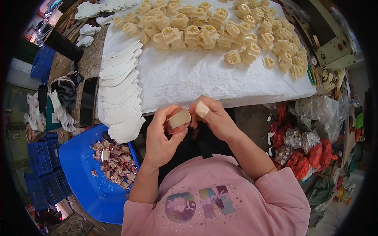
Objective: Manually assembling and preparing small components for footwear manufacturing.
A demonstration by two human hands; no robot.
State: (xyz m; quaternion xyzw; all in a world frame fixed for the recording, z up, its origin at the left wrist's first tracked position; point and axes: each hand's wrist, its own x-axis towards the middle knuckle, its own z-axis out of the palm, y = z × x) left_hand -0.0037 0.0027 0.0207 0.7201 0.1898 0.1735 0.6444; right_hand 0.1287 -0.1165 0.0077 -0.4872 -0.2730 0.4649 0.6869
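Observation:
My left hand (161, 135) grips a small block-shaped piece (179, 118) with a cream face and a reddish side, held just off the table's front edge. My right hand (212, 118) touches the same piece from the right; its fingertip wears a cream tape wrap (202, 109). Both forearms rise from my pink top. On the white cloth (189, 74) beyond my hands lie several cream moulded pieces (212, 29), heaped toward the far side.
A fanned row of white flat cutouts (120, 88) runs down the cloth's left edge. A blue tub (84, 173) with shiny pinkish pieces (114, 159) sits at lower left. Blue crates (41, 165) stand further left, and red and clear bags (303, 149) pile up at right.

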